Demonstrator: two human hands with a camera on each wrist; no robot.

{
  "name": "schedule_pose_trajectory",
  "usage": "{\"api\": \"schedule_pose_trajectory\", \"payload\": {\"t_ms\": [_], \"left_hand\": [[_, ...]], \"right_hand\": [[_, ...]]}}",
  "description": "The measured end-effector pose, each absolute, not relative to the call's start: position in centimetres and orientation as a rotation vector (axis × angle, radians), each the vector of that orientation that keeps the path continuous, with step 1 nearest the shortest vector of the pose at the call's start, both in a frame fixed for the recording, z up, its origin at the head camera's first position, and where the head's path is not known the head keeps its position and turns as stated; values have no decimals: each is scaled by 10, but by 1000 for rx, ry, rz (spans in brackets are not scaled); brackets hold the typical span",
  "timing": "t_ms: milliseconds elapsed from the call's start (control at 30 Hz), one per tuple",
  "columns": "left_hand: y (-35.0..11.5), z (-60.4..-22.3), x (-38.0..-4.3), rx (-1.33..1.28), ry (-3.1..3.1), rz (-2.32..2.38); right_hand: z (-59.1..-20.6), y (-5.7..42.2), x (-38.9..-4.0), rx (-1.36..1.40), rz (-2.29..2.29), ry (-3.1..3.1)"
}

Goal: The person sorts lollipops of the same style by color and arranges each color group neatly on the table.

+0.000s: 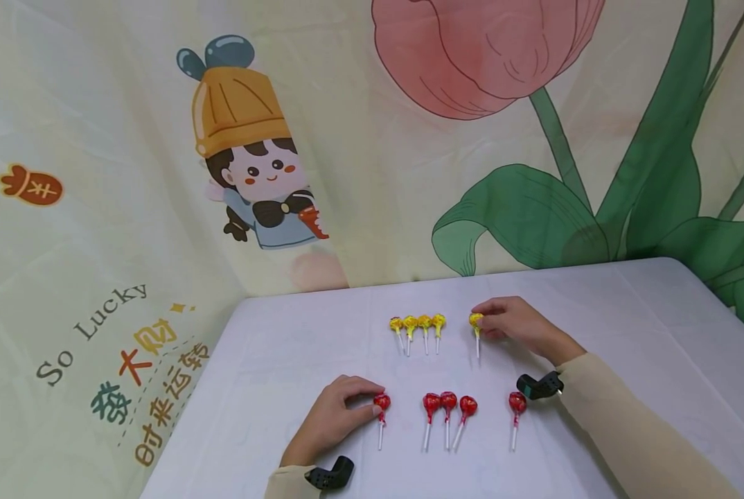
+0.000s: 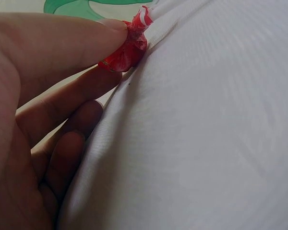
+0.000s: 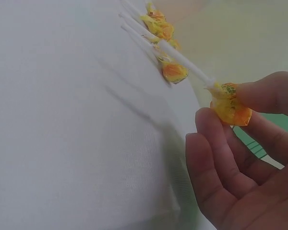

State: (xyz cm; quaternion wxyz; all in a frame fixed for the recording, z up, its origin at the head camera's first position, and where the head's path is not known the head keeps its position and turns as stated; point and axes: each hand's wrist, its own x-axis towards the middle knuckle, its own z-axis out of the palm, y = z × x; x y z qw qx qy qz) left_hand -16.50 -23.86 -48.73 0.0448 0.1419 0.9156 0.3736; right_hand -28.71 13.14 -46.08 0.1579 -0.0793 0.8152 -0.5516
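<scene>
White table (image 1: 253, 367) below, left grip (image 1: 330, 418) is pinching red lollipop (image 1: 382, 400), right grip (image 1: 523, 326) yellow lollipop (image 1: 475, 319), light pressure probably serving best.

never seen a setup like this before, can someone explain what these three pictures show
There is no machine here, just a person's bare left hand and right hand. The wide picture comes from a camera worn on the head, looking forward and down. The two close-ups come from wrist cameras, each watching its own hand. On the white tabletop lie four yellow lollipops in a row, three grouped red lollipops, and a lone red lollipop to their right. The left hand pinches another red lollipop; the right hand pinches a fifth yellow lollipop.
</scene>
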Motion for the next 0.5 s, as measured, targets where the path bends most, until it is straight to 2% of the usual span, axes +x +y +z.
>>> {"api": "schedule_pose_trajectory", "payload": {"t_ms": [500], "left_hand": [[-240, -487, -165, 475, 2808, 1140]], "right_hand": [[-462, 122, -302, -192, -1512, 2342]]}}
